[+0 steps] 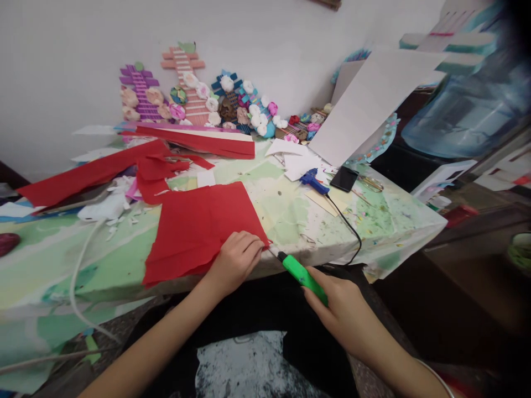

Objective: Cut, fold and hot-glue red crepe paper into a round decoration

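A stack of folded red paper sheets lies at the front edge of the table. My left hand is closed over its lower right corner, fingers bent together and pressing it there. In my right hand is a green utility knife, gripped around the handle. The blade points up and left and reaches the paper's right corner, close to my left fingertips. Whether the blade lies between the layers cannot be made out.
A blue glue gun with a black cord and a phone lie to the right. Red strips and a white power strip are on the left. Decorated stick crafts lean on the wall; a large water bottle stands at right.
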A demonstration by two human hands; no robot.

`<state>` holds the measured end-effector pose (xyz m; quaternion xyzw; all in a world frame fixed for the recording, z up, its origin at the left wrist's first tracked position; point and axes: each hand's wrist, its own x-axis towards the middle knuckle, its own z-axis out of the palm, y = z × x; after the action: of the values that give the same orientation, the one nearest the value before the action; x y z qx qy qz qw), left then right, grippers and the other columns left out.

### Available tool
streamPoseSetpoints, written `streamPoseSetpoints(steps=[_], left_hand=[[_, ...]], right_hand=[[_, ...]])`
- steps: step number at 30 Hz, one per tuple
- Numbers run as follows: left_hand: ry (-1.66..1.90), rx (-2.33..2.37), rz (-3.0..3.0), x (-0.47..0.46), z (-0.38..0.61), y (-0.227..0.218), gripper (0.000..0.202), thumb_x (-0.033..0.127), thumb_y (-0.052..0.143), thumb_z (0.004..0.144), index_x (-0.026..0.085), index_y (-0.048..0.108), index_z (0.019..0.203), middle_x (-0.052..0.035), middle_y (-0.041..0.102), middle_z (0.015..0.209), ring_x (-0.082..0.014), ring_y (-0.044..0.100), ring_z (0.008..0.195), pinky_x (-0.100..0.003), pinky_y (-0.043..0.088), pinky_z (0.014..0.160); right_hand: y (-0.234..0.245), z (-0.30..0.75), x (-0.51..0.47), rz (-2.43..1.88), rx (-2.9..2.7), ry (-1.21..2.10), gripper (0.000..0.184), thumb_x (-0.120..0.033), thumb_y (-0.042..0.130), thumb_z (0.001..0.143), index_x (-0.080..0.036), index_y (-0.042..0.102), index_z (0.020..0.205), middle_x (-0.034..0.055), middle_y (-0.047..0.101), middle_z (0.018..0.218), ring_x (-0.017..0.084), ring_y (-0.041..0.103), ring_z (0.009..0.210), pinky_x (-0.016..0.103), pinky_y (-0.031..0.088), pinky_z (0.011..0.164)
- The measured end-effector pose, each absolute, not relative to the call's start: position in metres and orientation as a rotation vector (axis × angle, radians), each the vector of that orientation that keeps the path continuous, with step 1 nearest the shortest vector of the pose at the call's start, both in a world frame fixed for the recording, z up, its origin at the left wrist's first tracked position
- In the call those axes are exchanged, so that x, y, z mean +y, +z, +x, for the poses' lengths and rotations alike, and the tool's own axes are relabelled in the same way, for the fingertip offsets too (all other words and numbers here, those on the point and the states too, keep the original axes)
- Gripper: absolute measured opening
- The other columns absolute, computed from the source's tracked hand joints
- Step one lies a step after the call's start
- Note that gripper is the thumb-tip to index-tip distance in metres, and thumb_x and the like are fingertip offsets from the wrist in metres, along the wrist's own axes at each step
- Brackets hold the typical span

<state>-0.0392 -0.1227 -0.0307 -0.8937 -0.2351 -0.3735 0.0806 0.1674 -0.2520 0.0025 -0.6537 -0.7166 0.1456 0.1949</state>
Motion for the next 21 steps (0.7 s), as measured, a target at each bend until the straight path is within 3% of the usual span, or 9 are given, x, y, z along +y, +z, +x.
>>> streamPoseSetpoints(steps=[6, 21], left_hand=[[-1.05, -0.752, -2.699, -0.127, -0.041, -0.035, 0.012, 0.014, 0.049, 0.09, 0.013, 0.06, 0.09, -0.0099, 0.067, 0.092, -0.0215, 0.059, 0.088, -0.037, 0.047, 0.079], [-1.098, -0.744, -2.724, -0.128, -0.043, -0.039, 0.013, 0.014, 0.049, 0.089, 0.013, 0.062, 0.094, -0.0097, 0.067, 0.092, -0.0209, 0.06, 0.084, -0.037, 0.051, 0.078]], right_hand=[[-0.001, 0.171, -0.251, -1.863, -2.036, 0.357, 0.036, -0.026, 0.041, 0.089, -0.016, 0.059, 0.119, 0.0089, 0.071, 0.081, 0.021, 0.067, 0.071, 0.029, 0.049, 0.066], [0.0, 0.181, -0.247, -1.831, -2.079, 0.179, 0.038, -0.028, 0.041, 0.088, -0.019, 0.063, 0.117, 0.0086, 0.072, 0.077, 0.02, 0.067, 0.066, 0.027, 0.048, 0.06]])
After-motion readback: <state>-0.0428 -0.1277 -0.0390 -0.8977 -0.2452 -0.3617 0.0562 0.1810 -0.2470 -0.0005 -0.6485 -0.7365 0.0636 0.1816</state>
